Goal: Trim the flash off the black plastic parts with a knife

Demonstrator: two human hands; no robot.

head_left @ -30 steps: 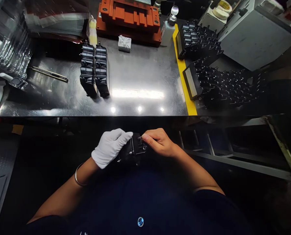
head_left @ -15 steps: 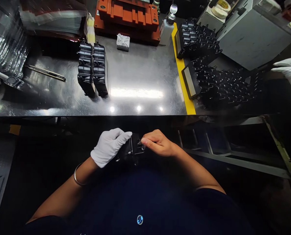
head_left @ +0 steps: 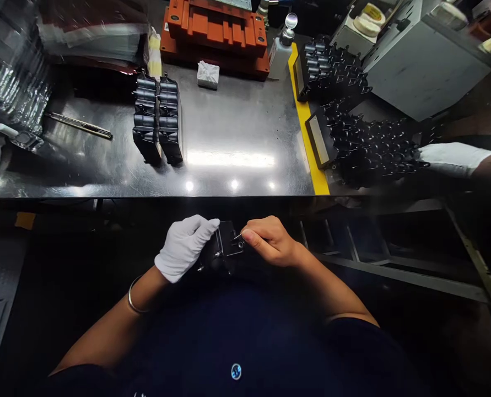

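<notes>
In a white glove, my left hand [head_left: 186, 247] is closed on the left side of a black molded part [head_left: 227, 234], held in front of my body below the bench edge. Small shiny pins and a round hole show on the part, but its lower outline is lost against dark clothing. My right hand [head_left: 270, 241], bare, pinches a thin metal-tipped tool [head_left: 237, 237] at the part's right side, near the hole. Fingers hide most of that tool, so its kind cannot be made out.
Two black ribbed parts [head_left: 157, 118] stand on the metal bench [head_left: 237, 127]. Rows of similar black parts [head_left: 369, 138] lie beyond a yellow strip [head_left: 311, 132]. A co-worker's gloved hand [head_left: 452, 159] touches their right end. Behind are an orange fixture [head_left: 216, 38] and a pump bottle [head_left: 281, 52].
The co-worker's gloved hand has come in from the right and down to the rows of black parts. My own hands have shifted only slightly, still on the part and tool.
</notes>
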